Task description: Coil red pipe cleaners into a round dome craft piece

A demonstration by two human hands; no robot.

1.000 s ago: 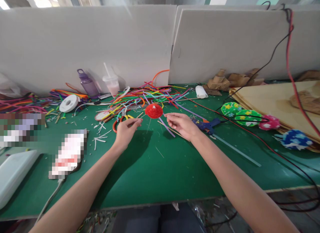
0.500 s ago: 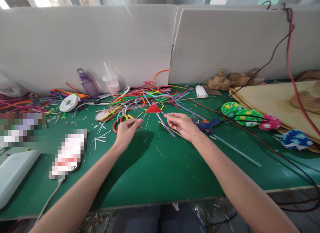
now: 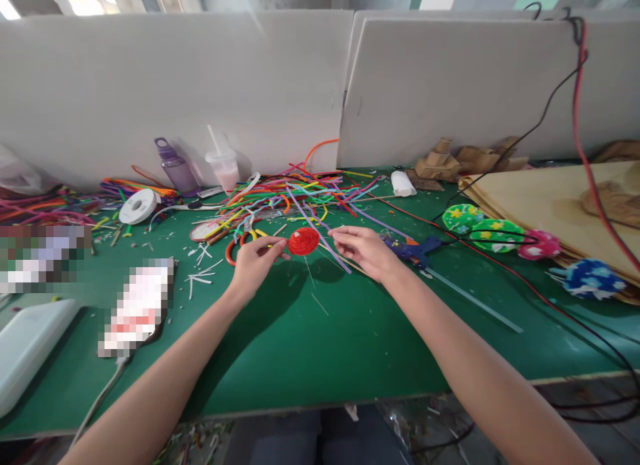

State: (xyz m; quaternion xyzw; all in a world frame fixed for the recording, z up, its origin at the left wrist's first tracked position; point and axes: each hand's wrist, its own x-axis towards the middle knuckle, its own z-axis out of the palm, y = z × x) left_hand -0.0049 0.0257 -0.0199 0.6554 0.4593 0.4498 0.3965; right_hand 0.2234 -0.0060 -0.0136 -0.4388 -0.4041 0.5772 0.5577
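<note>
A round red coiled piece (image 3: 304, 241) shows its broad face between my two hands, with a small pale spot near its top. My left hand (image 3: 257, 262) has thumb and fingers pinched on its left edge. To the right, my right hand (image 3: 363, 250) is closed in a pinch beside a thin strand; what its fingertips hold is too small to make out. A purple pipe cleaner (image 3: 336, 255) lies behind, between the red piece and my right hand. Yellow-and-orange handled scissors (image 3: 231, 252) lie beside my left hand.
Colourful pipe cleaners (image 3: 300, 192) are heaped at the back. A blue glue gun (image 3: 417, 250) with cables lies right, near decorated round pieces (image 3: 497, 234). A purple bottle (image 3: 177, 168), a cup (image 3: 224, 168) and a white spool (image 3: 139, 206) stand back left; a white power bank (image 3: 35, 348) lies front left.
The red piece has come down and turned from a low dome shape to a round face. It now touches my left fingertips. My right hand has barely moved.
</note>
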